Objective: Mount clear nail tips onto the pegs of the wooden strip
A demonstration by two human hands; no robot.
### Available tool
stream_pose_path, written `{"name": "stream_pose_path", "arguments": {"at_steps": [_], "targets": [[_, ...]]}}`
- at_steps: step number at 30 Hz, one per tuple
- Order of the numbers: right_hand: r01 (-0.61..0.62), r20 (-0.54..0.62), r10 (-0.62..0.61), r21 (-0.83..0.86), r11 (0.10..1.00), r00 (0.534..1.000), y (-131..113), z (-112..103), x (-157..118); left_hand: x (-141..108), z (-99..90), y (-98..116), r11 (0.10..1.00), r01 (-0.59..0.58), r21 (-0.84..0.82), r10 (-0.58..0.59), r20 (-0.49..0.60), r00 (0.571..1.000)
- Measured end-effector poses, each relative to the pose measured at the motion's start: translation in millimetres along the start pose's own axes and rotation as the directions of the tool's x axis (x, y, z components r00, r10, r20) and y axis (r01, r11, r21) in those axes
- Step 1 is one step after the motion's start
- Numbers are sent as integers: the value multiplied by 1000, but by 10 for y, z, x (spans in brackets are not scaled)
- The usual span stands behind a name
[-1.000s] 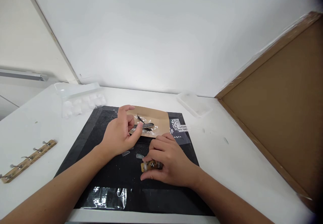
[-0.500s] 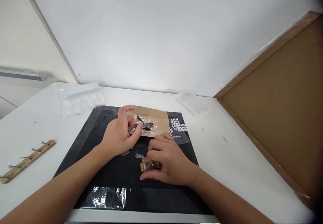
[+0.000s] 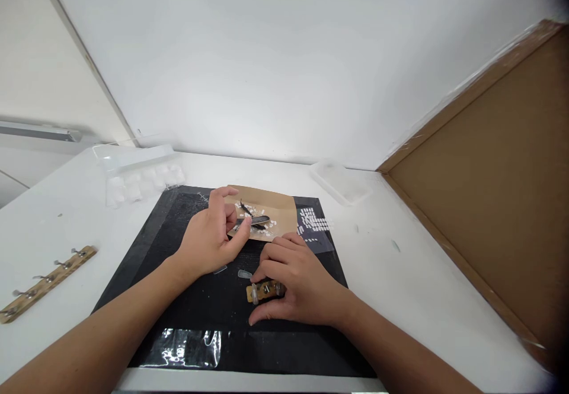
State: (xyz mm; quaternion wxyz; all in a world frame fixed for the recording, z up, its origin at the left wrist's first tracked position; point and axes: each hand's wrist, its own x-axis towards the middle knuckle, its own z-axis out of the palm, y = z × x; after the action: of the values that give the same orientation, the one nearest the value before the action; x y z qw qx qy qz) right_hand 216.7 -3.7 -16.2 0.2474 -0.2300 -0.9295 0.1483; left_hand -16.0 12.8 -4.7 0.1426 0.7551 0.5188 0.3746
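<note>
My left hand (image 3: 208, 234) is over the near left side of the brown paper (image 3: 282, 204). Its index finger is raised; the other fingers curl toward the thumb. A dark nail file (image 3: 261, 220) runs behind the thumb and appears pinched there. Around it on the paper lie small white pieces and black scraps. My right hand (image 3: 302, 281) arches over a short wooden strip (image 3: 267, 290) with metal and clear upright pieces. Its thumb stands apart from the strip's near side, the fingers on the far side; the strip's right end is hidden. A clear nail tip (image 3: 244, 274) lies close by.
A longer wooden strip with metal pegs (image 3: 51, 281) lies left of the black mat (image 3: 200, 317). White rectangles (image 3: 317, 222) sit at the mat's right. A clear compartment box (image 3: 142, 181) and a translucent tray (image 3: 340, 183) stand behind. A cardboard-brown panel (image 3: 489, 204) bounds the right.
My right thumb has moved away from the short wooden strip, which shows more of its upper face. My left hand has stayed nearly still.
</note>
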Motion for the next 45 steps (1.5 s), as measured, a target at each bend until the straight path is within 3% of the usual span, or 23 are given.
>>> {"name": "stream_pose_path", "arguments": {"at_steps": [8,17,26,38,45], "targets": [[101,-27,-101,-4,995,995,-7,-32,-1,-1,9,-8,1000,-15,-17,15,7,1000],[223,-6,-223,-4,975,975,-37,-32,-3,-32,-30,-77,967,-238,-96,227,-109,968],[229,62,-222,-166,959,973,-109,-33,18,-33,-5,-87,974,-203,-98,189,-132,973],[216,91,-202,-170,962,975,-127,-42,25,-17,-18,-84,977,-198,-74,185,-158,970],[257,113,-234,-267,929,966,-189,-104,35,-12,-19,-80,971,-233,-50,221,-180,958]]}}
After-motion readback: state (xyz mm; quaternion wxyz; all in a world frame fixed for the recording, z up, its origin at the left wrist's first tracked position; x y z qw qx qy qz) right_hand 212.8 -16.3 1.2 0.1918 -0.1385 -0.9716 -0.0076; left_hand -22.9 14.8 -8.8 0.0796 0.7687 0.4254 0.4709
